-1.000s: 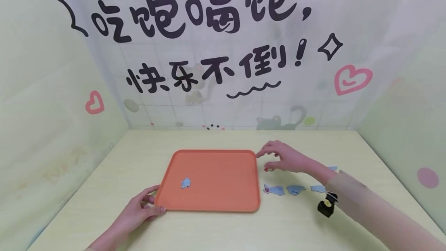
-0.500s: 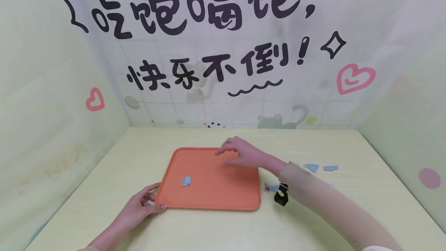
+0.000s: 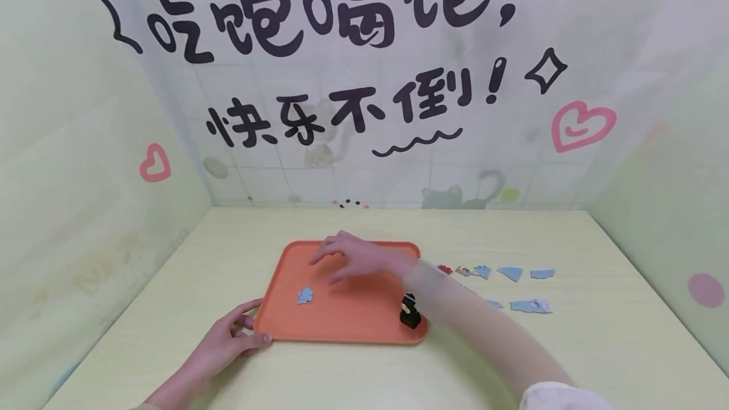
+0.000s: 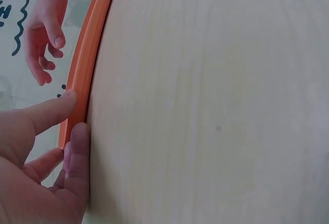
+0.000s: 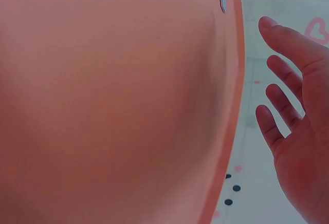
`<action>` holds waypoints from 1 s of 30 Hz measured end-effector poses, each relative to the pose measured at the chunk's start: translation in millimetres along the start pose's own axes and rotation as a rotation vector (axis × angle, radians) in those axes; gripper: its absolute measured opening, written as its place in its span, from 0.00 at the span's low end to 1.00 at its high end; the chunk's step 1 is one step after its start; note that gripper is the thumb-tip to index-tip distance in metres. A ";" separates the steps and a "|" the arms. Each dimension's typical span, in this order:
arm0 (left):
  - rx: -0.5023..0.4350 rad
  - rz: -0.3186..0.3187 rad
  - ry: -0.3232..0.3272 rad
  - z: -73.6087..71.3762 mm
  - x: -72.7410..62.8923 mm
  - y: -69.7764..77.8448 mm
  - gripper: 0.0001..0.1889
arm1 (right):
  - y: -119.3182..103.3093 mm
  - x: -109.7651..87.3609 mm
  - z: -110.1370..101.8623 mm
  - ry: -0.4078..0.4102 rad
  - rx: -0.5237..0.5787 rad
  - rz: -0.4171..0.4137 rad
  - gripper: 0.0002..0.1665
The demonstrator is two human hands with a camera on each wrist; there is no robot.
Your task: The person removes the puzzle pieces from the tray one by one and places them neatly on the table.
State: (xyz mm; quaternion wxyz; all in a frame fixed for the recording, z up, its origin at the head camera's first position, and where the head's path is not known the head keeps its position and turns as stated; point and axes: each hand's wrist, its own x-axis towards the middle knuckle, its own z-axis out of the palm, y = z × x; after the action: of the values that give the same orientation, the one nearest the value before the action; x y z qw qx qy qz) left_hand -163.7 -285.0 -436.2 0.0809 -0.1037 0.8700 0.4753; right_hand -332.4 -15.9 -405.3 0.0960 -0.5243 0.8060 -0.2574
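Observation:
My left hand holds the near left corner of an orange tray; in the left wrist view the thumb and fingers lie at its rim. On the tray lies a small flat light-blue piece with an irregular outline, like a puzzle piece. Above the middle of the tray is my right hand, fingers spread and loosely bent. Nothing shows between its fingers in the right wrist view, where the palm is visible. The blue piece sits a little left of and nearer than this hand.
Several irregular flat pieces lie in two rows on the table right of the tray, including a blue triangular one and a longer one. The right sleeve covers part of them. A black wrist device hangs over the tray's right side.
My right hand has moved left from beside the tray's right edge to over its middle. The left hand and the blue piece have stayed in place.

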 end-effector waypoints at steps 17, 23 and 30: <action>-0.001 0.018 -0.008 -0.5 0.4 -2.0 0.42 | -22.7 35.3 26.4 -0.213 -0.179 -0.069 0.21; -0.008 0.019 -0.002 0.6 1.0 -2.8 0.43 | -23.3 33.0 29.9 -0.201 -0.196 -0.062 0.18; -0.003 0.025 0.001 0.4 -0.7 -3.3 0.43 | -24.5 31.2 31.5 -0.189 -0.209 -0.041 0.16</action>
State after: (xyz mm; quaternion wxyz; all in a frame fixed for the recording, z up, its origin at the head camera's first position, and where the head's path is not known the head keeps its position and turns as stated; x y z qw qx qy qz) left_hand -162.2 -286.3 -438.9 0.0743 -0.0934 0.8705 0.4775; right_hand -313.0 -61.5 -415.8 0.1108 -0.5698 0.8049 -0.1234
